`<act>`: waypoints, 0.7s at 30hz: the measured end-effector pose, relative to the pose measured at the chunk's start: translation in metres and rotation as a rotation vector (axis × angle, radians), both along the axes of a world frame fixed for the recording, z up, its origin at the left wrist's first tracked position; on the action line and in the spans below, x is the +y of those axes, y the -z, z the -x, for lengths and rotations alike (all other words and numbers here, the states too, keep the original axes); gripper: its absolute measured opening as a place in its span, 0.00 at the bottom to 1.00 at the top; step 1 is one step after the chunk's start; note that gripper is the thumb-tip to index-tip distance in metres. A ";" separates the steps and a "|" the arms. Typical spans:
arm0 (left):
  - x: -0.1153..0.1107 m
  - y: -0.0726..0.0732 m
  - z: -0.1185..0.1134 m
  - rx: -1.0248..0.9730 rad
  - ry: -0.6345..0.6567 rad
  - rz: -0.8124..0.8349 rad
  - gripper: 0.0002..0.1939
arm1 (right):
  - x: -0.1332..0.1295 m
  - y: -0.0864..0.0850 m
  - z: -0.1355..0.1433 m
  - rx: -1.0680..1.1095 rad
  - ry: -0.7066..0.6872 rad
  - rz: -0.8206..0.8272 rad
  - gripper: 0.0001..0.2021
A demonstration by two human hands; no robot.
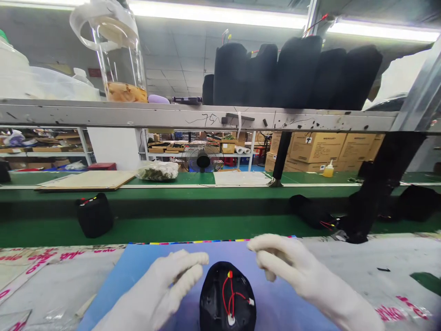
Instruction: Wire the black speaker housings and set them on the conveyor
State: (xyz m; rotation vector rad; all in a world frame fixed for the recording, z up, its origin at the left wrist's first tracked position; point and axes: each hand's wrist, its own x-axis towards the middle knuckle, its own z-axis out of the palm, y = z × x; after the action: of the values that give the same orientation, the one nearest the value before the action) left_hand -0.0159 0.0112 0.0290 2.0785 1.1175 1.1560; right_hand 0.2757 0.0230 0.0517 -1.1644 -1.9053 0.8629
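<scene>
A black rounded unit [210, 299] stands on a blue sheet [138, 271] at the bottom middle. On its glossy black top lie thin red wires [233, 294] with a yellow-red connector and white plugs. My left hand [175, 280], in a white glove, is held just left of the unit, fingers apart and pointing at it, holding nothing. To its right and slightly higher, my right hand [285, 262], also white-gloved, hovers with curled, parted fingers and nothing in them. Neither hand touches the unit.
Behind the bench runs a green conveyor [193, 225] with a similar black unit [94, 216] at left and another black piece [310, 211] at right. An overhead shelf [155, 115] carries a glass jar [120, 64] and several black padded pieces [262, 76]. A dark post [379, 184] rises at right.
</scene>
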 end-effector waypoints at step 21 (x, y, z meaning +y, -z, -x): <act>0.044 0.025 -0.030 0.560 0.190 -0.027 0.13 | 0.032 0.000 0.043 -0.560 -0.159 0.078 0.06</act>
State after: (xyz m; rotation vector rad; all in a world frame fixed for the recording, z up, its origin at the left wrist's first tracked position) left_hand 0.0140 0.0556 0.0041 2.5474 1.1036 0.5070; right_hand 0.2332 0.0554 0.0520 -1.4243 -2.4595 0.7486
